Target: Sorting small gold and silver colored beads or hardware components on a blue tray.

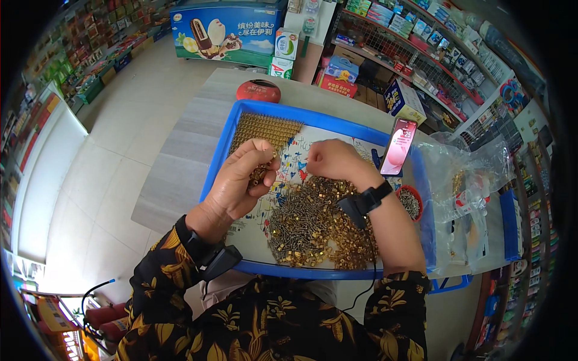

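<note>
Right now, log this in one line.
left hand: holds small gold pieces; right hand: by loose metal pile, grip unclear; gold rows: far left in blue tray

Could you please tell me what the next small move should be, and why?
I would probably guide the left hand toward the spiky brass-coloured rows: several small brass fittings sit in its curled fingers, and those rows stand just beyond it.

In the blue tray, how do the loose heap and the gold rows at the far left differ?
The heap lies jumbled, while the rows are neatly lined up. The heap mixes grey and gold; the rows look gold throughout. The heap covers more of the tray than the rows. Both consist of many small pieces.
</note>
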{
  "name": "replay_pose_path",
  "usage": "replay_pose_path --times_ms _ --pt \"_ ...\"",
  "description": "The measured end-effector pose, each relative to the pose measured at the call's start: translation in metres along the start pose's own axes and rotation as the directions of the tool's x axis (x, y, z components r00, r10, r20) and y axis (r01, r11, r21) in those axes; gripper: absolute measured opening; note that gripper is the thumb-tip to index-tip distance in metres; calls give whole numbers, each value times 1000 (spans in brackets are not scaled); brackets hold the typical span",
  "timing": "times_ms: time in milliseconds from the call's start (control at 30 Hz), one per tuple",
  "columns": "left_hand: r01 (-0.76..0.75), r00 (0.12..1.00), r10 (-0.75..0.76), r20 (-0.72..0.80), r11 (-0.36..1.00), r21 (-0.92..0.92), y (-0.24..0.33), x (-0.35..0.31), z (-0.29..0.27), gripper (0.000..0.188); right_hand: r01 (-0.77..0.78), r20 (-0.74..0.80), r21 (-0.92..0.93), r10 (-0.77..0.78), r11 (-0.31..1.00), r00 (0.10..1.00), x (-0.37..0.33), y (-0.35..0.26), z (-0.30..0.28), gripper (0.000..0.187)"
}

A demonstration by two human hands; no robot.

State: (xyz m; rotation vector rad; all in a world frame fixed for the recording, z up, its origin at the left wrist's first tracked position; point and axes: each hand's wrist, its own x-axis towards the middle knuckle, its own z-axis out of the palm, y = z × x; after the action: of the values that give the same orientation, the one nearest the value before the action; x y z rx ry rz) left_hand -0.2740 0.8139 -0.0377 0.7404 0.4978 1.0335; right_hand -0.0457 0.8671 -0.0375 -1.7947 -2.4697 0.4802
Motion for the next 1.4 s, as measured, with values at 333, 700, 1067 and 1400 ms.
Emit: replay_pose_path --times_ms 333,700,1067,1400 --pt "163 982 -173 69 978 133 -6 -2 12 9 323 -288 844 -148 429 946 -69 -37 4 8" --pt "209 973 -224 61 961 182 -12 -4 12 17 298 -279 832 -110 467 954 -68 -45 17 11" --pt "225 974 -222 -37 946 233 -18 0 11 25 582 -642 502 -176 640 746 -63 -54 25 10" --pt "138 990 -138 -18 963 233 -21 1 11 19 487 -548 512 -168 708 819 -63 -48 26 12"
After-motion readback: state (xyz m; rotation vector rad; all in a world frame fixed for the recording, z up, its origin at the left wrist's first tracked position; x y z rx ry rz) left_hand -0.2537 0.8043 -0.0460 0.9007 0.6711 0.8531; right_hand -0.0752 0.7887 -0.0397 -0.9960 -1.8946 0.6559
